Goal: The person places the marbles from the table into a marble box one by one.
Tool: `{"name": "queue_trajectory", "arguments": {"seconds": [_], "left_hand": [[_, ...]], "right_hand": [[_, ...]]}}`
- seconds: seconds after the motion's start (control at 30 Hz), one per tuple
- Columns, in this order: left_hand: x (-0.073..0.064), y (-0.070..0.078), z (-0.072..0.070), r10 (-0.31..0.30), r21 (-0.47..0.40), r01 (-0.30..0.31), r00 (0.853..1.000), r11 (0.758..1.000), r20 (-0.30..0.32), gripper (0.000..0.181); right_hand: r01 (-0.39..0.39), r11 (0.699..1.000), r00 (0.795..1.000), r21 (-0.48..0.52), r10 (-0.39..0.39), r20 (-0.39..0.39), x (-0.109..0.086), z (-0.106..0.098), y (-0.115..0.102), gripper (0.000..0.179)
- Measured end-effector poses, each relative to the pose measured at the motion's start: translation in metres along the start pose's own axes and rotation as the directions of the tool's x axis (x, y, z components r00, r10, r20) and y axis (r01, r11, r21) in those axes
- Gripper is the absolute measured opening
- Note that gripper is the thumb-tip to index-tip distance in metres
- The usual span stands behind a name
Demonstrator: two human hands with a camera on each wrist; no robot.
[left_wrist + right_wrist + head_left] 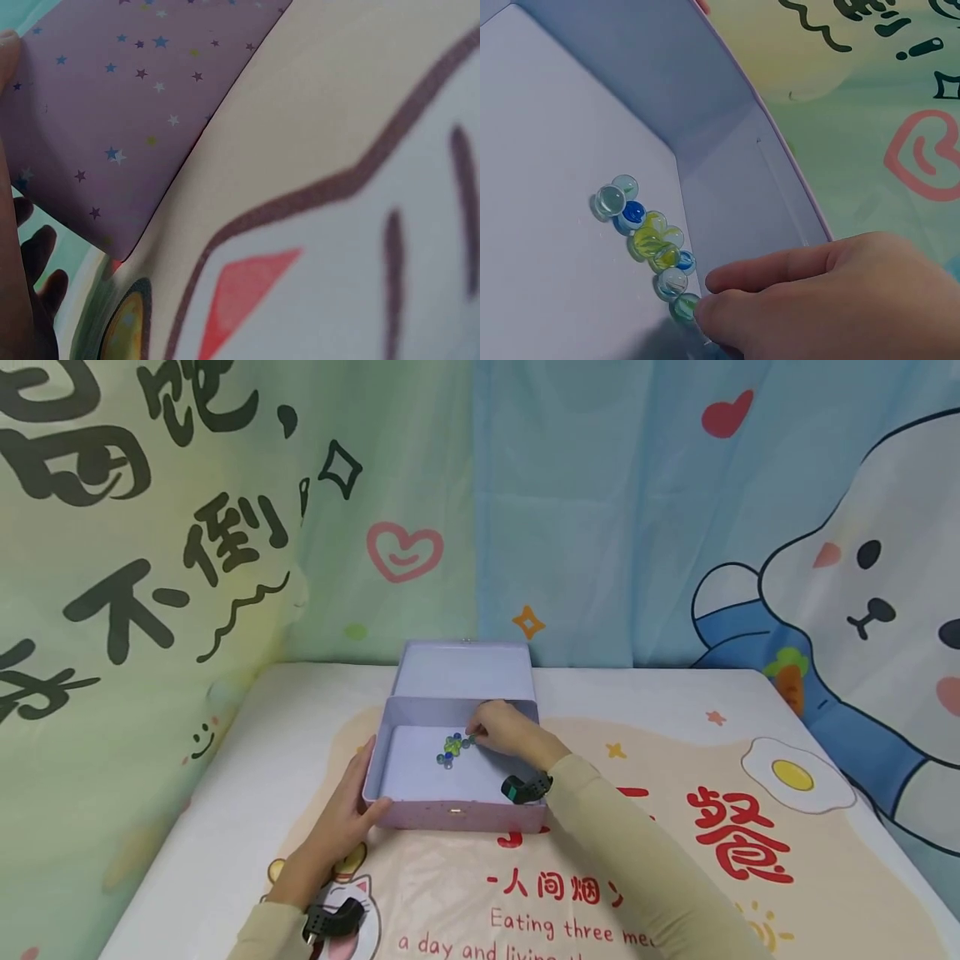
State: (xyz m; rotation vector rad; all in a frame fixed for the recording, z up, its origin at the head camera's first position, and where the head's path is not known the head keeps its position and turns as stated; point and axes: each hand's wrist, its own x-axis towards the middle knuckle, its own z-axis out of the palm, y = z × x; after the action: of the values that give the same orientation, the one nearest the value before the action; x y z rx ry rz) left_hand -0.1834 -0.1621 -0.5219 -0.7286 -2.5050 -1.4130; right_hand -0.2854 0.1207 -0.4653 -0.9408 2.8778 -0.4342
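A lidded box (454,817) stands with its lid (465,670) raised at the back. Its outside is purple with small stars, its inside pale lilac. Glass marbles (646,241), clear, blue, yellow and green, lie in a curved cluster on the box floor. My left hand (347,814) holds the box at its front left corner, thumb at the front, fingers along the left side. Inside the box, my right hand (504,727) reaches to the cluster's end. The thumb tip touches a green marble (684,307); whether the fingers pinch it is hidden.
The box rests on a printed tablecloth (442,868) with red lettering and a fried egg picture. A patterned curtain (555,527) hangs behind the table. Black camera straps (527,788) sit on both wrists.
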Motion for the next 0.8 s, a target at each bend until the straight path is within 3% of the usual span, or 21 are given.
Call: {"name": "queue_trajectory", "arguments": {"seconds": [0.17,0.37,0.63,0.8], "left_hand": [[-0.002,-0.001,0.004,-0.019,0.013,0.019,1.000,1.000,0.015,0.092],[-0.004,0.000,0.003,-0.031,0.031,0.030,0.999,0.999,0.031,0.090],[-0.001,-0.002,-0.001,-0.011,0.038,0.010,1.000,0.999,0.024,0.090],[0.000,-0.001,-0.002,-0.005,0.032,0.004,1.000,0.999,0.020,0.090]], "right_hand": [[-0.049,0.998,0.999,0.032,0.049,-0.005,-0.007,-0.003,0.002,0.013],[-0.101,0.990,0.995,0.101,0.102,-0.010,-0.017,-0.021,-0.002,0.017],[-0.017,0.995,0.989,0.102,0.032,-0.147,-0.040,-0.043,-0.007,0.016],[-0.047,0.985,0.967,0.167,0.087,-0.238,-0.063,-0.055,-0.005,0.019]]}}
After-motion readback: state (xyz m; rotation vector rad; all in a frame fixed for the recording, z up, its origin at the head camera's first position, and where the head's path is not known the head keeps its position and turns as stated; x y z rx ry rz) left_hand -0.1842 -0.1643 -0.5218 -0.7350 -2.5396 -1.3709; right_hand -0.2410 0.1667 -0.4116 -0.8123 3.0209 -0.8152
